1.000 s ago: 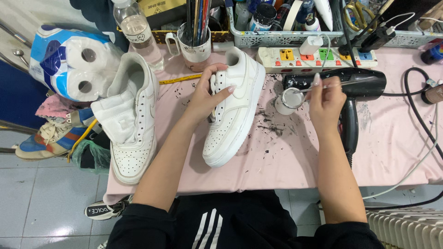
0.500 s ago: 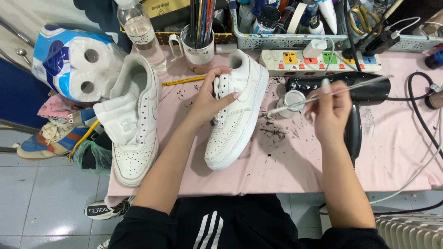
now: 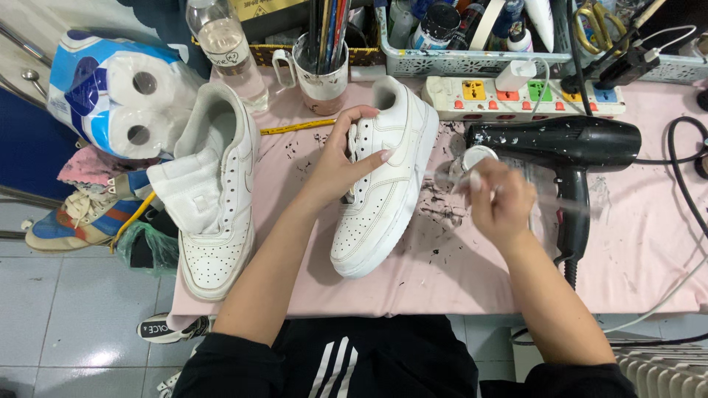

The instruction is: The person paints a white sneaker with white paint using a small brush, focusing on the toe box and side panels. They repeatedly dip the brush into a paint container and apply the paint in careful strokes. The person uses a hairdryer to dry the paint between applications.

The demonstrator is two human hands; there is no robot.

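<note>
Pink cloth is covering the desk (image 3: 649, 250), flecked dark. Left hand (image 3: 343, 166) is gripping the white leather sneaker (image 3: 383, 191) lying centre; right hand (image 3: 501, 203), just beside it, is pinching a thin blurred brush (image 3: 568, 206). Painting seems underway; next calls for a steady touch.

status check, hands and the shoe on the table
Left hand grips white sneaker, tilted on its side. Right hand holds thin brush, blurred, beside small open jar. Black hair dryer close behind right hand.
</note>
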